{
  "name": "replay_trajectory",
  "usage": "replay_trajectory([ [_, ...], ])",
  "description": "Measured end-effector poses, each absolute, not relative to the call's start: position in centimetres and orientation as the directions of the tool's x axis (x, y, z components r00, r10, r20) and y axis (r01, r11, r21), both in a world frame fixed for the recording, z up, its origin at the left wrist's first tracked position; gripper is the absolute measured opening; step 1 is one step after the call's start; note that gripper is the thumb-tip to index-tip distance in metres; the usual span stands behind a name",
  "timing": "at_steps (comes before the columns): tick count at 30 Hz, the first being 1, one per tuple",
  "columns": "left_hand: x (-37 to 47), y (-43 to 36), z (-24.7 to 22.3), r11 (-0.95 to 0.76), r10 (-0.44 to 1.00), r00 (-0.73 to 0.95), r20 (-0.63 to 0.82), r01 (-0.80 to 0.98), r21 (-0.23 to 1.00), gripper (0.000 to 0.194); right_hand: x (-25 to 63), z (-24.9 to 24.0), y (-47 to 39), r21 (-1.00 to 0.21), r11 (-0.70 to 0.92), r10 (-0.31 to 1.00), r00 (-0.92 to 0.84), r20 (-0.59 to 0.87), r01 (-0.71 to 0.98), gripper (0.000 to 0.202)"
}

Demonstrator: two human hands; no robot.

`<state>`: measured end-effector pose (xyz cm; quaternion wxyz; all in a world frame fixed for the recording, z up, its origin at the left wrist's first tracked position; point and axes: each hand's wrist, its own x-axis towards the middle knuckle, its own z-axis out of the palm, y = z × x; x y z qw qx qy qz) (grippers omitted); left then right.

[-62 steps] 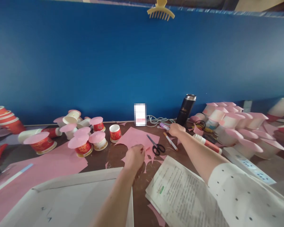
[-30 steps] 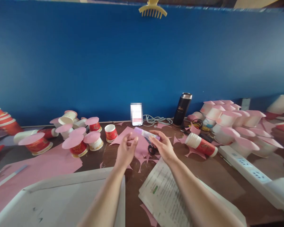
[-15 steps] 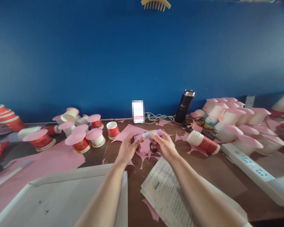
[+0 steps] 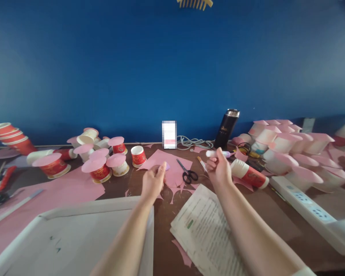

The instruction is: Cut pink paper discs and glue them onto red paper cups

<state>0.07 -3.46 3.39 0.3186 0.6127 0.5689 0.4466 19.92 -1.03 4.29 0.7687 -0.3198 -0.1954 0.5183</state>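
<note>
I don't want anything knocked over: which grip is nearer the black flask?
Right. The right grip is in front of the black flask, slightly left; the left grip is farther off leftward, by pink paper.

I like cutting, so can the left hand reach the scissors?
Probably yes: the scissors lie uncovered, with only flat pink paper between them and the left hand. That hand holds a small purple piece, though.

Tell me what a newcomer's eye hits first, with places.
The blue panel fills the upper view. Below it, pink-topped cups cluster left and right on the brown table. Between them, the right hand grips a purple-white tube and the left hand a small purple piece.
</note>
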Motion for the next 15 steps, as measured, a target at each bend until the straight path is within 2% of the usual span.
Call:
replay_trajectory([
  [3, 0.4, -3.5, 3.5, -0.286, 0.95, 0.025, 0.31, 0.463, 0.839, 0.044, 19.1, 3.7, -1.1, -0.722, 0.079, 0.983, 0.175, -0.06, -0.688, 0.036],
  [5, 0.1, -3.6, 4.0, -0.308, 0.949, 0.074, 0.307, 0.427, 0.85, 0.042, 18.0, 3.2, -1.4, -0.753, 0.03, 0.994, 0.099, -0.046, -0.657, 0.034],
  [8, -1.4, -3.9, 5.1, -0.246, 0.944, 0.297, 0.144, 0.343, 0.907, 0.037, 17.6, 3.0, -1.8, -0.787, -0.057, 0.998, -0.008, -0.066, -0.614, 0.032],
  [11, -2.7, -4.0, 5.7, -0.171, 0.85, 0.525, -0.052, 0.367, 0.914, 0.032, 18.5, 3.5, -2.1, -0.829, -0.158, 0.986, -0.132, -0.102, -0.537, 0.031],
  [15, -3.1, -3.9, 5.2, -0.29, 0.771, 0.628, -0.103, 0.491, 0.822, 0.032, 19.8, 4.2, -2.4, -0.89, -0.259, 0.954, -0.241, -0.176, -0.376, 0.03],
])
